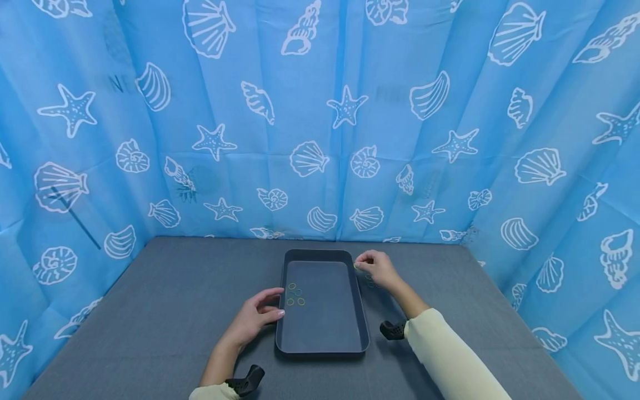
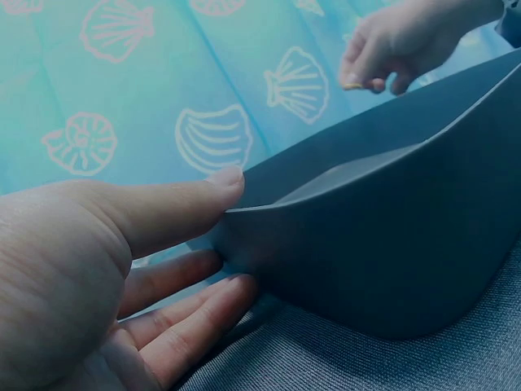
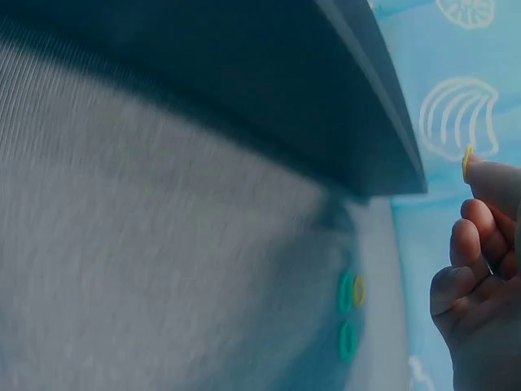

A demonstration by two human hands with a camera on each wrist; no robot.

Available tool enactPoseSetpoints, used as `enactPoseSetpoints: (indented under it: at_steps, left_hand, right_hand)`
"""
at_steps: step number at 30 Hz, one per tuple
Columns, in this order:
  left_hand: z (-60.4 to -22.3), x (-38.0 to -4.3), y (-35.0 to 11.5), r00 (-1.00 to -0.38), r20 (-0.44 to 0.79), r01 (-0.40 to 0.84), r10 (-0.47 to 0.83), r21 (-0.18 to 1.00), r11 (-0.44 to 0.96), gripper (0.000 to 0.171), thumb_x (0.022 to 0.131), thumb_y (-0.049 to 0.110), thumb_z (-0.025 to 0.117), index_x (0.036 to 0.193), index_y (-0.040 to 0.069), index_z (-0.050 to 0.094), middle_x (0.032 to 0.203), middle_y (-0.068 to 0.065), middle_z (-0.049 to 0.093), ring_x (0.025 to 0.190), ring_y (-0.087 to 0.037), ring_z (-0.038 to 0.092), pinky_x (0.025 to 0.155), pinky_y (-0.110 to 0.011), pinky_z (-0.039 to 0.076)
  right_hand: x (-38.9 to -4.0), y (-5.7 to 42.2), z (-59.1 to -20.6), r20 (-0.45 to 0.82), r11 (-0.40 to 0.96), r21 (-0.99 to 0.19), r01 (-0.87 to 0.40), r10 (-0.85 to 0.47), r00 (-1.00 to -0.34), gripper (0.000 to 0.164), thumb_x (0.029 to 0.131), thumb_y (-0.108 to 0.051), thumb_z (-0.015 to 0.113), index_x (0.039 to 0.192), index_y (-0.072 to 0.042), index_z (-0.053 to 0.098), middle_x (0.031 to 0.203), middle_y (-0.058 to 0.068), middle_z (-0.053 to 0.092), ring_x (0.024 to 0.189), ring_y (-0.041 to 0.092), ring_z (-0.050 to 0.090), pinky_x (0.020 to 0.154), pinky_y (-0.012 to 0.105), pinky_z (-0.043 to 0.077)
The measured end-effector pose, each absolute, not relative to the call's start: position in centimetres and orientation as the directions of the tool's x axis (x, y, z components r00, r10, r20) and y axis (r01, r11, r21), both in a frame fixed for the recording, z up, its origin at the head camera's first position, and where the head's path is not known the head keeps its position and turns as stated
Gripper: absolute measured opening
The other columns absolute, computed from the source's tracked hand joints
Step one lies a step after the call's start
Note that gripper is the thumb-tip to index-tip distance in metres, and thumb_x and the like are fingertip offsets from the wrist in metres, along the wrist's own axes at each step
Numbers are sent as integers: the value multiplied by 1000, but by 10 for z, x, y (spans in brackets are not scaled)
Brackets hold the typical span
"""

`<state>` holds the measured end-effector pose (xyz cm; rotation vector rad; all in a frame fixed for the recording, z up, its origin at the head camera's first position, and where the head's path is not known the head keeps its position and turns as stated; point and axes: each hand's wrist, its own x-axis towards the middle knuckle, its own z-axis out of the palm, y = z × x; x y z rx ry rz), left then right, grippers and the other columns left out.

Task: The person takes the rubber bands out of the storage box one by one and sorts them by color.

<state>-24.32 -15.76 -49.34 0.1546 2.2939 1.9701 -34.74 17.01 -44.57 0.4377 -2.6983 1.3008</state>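
A dark rectangular tray (image 1: 325, 333) lies on the grey cloth. My left hand (image 1: 252, 316) touches its left side; in the left wrist view the thumb (image 2: 191, 208) rests at the rim and the other fingers lie against the outer wall. Just beyond the tray's far right corner, my right hand (image 1: 380, 269) pinches a small yellow ring (image 3: 467, 163) between thumb and finger, up off the cloth. Inside the tray, towards its left side, lie several small rings, among them a yellow ring (image 1: 301, 298) and a green ring (image 1: 298, 288).
Outside the tray's right wall, green rings (image 3: 346, 292) and a yellow ring (image 3: 359, 278) lie on the cloth-covered table (image 1: 200, 289). A blue curtain (image 1: 310, 128) with white shells and starfish surrounds the back and sides. Black devices (image 1: 392, 330) sit at both wrists.
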Motion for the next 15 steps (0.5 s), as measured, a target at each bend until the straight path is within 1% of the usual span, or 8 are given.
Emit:
enactPoseSetpoints:
  at_steps: [7, 15]
  left_hand:
    - [-493, -243, -158, -988, -20, 3, 152, 988, 153, 49, 90, 14, 70, 137, 12, 55, 138, -19, 49, 104, -26, 62, 91, -48, 50]
    - [-494, -243, -158, -989, -18, 6, 145, 987, 163, 49, 90, 14, 70, 137, 12, 55, 138, -19, 50, 104, -26, 62, 90, -48, 50]
  right_hand:
    - [-350, 188, -458, 230, 604, -746, -280, -161, -960, 7, 92, -4, 65, 92, 3, 67, 84, 8, 64, 72, 17, 53, 63, 32, 45]
    - [-351, 197, -466, 215, 646, -724, -240, -120, -969, 7, 92, -5, 66, 88, 1, 68, 82, 7, 65, 71, 17, 54, 62, 32, 44]
